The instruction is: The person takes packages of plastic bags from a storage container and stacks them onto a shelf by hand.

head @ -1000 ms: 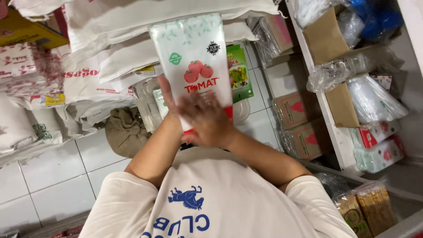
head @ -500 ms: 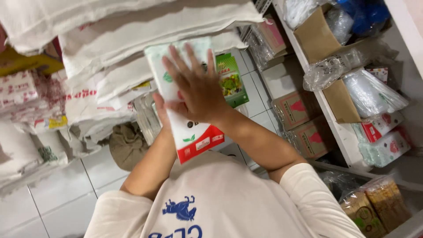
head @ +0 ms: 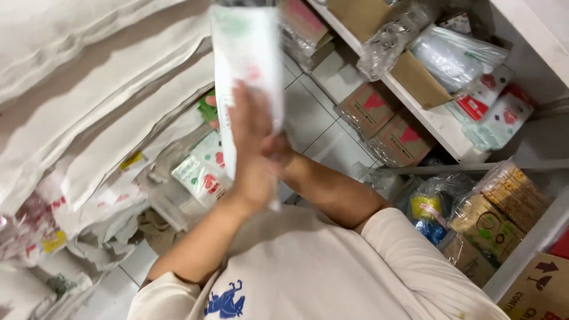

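Observation:
I hold a flat white packet [head: 249, 71] with green and red print upright in front of my chest, blurred by motion. My left hand [head: 252, 154] lies flat against its near face with fingers spread. My right hand [head: 278, 148] grips the packet's lower edge from behind, mostly hidden by the packet and the left hand. Similar packets [head: 201, 172] with red fruit pictures lie on the floor below.
Stacked white sacks [head: 89, 101] fill the left side. A white shelf [head: 438, 118] on the right carries cardboard boxes [head: 379, 109] and plastic-wrapped goods [head: 456, 56]. Bagged items [head: 492, 213] sit at lower right. White tiled floor [head: 320, 124] shows between.
The packet has turned from facing me to nearly edge-on and risen higher. My left hand moved from its front to its side. The view swung to the right.

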